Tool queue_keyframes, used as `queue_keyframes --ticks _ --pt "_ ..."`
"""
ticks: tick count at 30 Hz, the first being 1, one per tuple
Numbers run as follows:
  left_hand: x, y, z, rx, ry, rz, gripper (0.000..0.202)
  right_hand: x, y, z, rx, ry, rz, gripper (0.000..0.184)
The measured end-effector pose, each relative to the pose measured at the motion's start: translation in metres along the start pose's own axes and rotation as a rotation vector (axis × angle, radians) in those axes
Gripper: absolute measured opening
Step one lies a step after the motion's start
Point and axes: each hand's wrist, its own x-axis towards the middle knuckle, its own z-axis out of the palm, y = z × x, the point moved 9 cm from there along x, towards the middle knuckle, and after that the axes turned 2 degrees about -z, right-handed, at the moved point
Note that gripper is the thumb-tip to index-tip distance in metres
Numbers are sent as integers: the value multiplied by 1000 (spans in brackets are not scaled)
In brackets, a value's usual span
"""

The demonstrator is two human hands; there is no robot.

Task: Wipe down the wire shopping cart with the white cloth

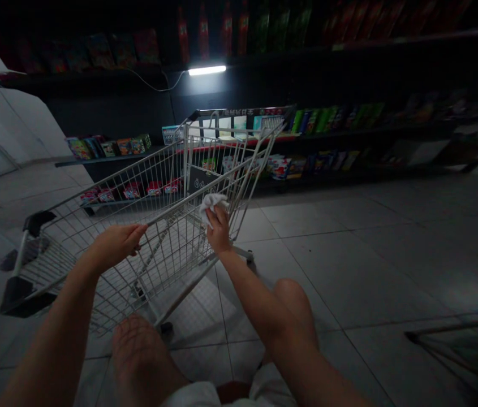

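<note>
A metal wire shopping cart (166,237) with black plastic corners stands in front of me, turned at an angle. My left hand (116,246) is at the near side of its basket, fingers curled around the top rail. Farther along the same side, my right hand (219,229) grips a crumpled white cloth (213,202) and presses it against the cart's side wires. Inside the basket, near the handle end, a dark panel (202,180) with pale markings shows. My knees are bent close to the cart's lower frame.
Behind the cart runs a dark store shelf (239,62) with bottles, boxes and packets. A lit tube lamp (207,70) hangs under its upper board, with a cable to the left. Pale tiles cover the floor (306,260). A folding frame (455,330) stands at the lower right.
</note>
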Motion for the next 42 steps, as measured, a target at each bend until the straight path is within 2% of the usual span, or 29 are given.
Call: queue_keyframes --ticks 2,4,7,9,11,12,14,16,18,20,22,24,25,27,29,31,34,36,38,39,42 --pt "-2 -6 -2 -26 1 -8 54 -27 2 6 46 -50 -12 48" --pt "-4 -14 -3 -51 -9 -19 56 -30 0 -6 90 -45 -31 49" --pt "-5 -29 -3 -127 -99 -88 67 10 -4 -44 74 94 -26 57" --pt "1 -27 -8 -98 -115 -102 74 45 -7 -59 36 165 -22 61" --pt "13 -10 -19 34 -39 -55 76 64 -8 -56 11 178 -16 64" --pt "21 4 -24 107 11 -16 75 63 -7 -48 3 167 -5 64" --pt "36 37 -24 175 51 73 71 39 -2 -25 -9 105 34 63" --pt "50 67 -15 191 41 154 66 -3 6 1 -1 -25 64 60" --pt "60 81 -3 172 12 154 63 -43 10 18 27 -171 49 55" --pt "64 83 3 126 7 142 58 -56 13 11 63 -192 8 51" --pt "64 81 5 94 25 152 51 -30 19 -19 75 -52 -15 52" --pt "62 78 4 85 40 164 46 19 30 -56 52 145 -4 58" --pt "61 76 3 82 39 166 44 47 35 -68 36 199 2 61" --pt "59 75 3 78 40 175 42 93 47 -80 2 264 35 66" --pt "59 75 3 82 40 182 42 110 55 -75 -43 287 91 67" --pt "61 74 5 89 38 177 42 93 56 -57 -78 258 136 66" --pt "63 71 5 96 45 161 43 34 51 -26 -53 137 154 61" --pt "63 70 5 96 53 160 44 2 52 -17 11 43 166 56" --pt "62 68 4 99 57 166 46 -1 61 -28 52 28 187 53" --pt "61 67 4 103 57 166 46 10 68 -43 52 68 188 53" --pt "58 61 4 124 57 152 47 83 96 -108 -11 305 155 62"
